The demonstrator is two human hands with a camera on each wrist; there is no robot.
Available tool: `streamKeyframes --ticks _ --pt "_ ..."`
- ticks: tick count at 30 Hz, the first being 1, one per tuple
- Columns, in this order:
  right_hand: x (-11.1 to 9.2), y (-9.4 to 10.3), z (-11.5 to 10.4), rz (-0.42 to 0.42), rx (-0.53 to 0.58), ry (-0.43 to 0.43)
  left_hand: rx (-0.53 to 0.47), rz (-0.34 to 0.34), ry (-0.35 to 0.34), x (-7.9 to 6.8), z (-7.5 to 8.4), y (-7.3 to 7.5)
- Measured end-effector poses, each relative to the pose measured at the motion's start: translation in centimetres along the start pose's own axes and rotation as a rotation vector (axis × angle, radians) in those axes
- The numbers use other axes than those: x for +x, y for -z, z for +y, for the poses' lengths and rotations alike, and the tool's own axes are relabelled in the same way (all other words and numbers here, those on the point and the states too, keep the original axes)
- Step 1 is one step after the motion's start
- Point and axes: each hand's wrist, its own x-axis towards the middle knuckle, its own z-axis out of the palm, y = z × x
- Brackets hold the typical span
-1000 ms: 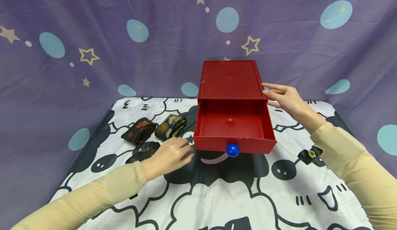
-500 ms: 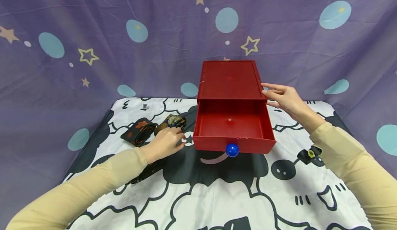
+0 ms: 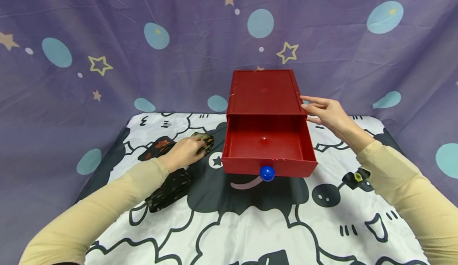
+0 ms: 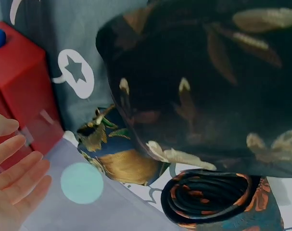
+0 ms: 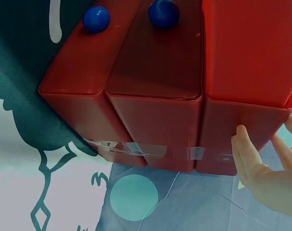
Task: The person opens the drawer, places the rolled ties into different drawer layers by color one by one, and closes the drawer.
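Observation:
A rolled necktie (image 3: 207, 141) with a blue and gold leaf pattern lies left of the red drawer unit (image 3: 262, 92). My left hand (image 3: 185, 151) is over that tie, its fingers overlapping it in the head view. In the left wrist view, the fingers of this hand (image 4: 21, 175) are spread and hold nothing. A black tie roll with orange flowers (image 4: 208, 199) and a dark leaf-patterned tie (image 3: 169, 189) lie nearby, both partly covered by my left arm in the head view. On the right, my right hand (image 3: 330, 114) rests straight fingertips against the unit's upper side wall.
The top drawer (image 3: 264, 142) is pulled out, with a blue knob (image 3: 267, 173) on its front. Two lower drawers with blue knobs (image 5: 96, 19) show beneath it. A purple patterned curtain (image 3: 179, 70) hangs behind the cloth-covered table (image 3: 247, 233).
My left hand has moved away from me and left, from beside the drawer front to the blue and gold tie. The dark leaf-patterned tie is more exposed. My right hand stays in place.

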Motion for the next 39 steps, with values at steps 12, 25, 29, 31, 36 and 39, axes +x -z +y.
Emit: streamKeyframes --ticks 12,25,29,31,36,39 --pt "0.0 0.1 -0.1 -0.002 -0.005 -0.001 -0.054 -0.107 0.145 1.0 -2.1 -0.4" --pt "0.1 0.1 -0.1 0.009 0.002 0.001 -0.140 -0.157 0.252 2.1 -4.1 -1.4" --pt "0.1 0.1 0.0 0.009 0.013 0.003 -0.146 -0.154 0.262 2.3 -4.7 -1.5" --pt "0.1 0.0 0.1 0.012 0.025 0.008 -0.151 -0.158 0.271 2.3 -4.9 -1.5" --pt "0.2 0.0 0.2 0.010 0.033 0.013 -0.192 -0.181 0.295 2.1 -5.7 -1.6" --pt "0.1 0.0 0.1 0.010 0.028 0.011 -0.248 -0.158 0.281 2.4 -8.7 -4.3"
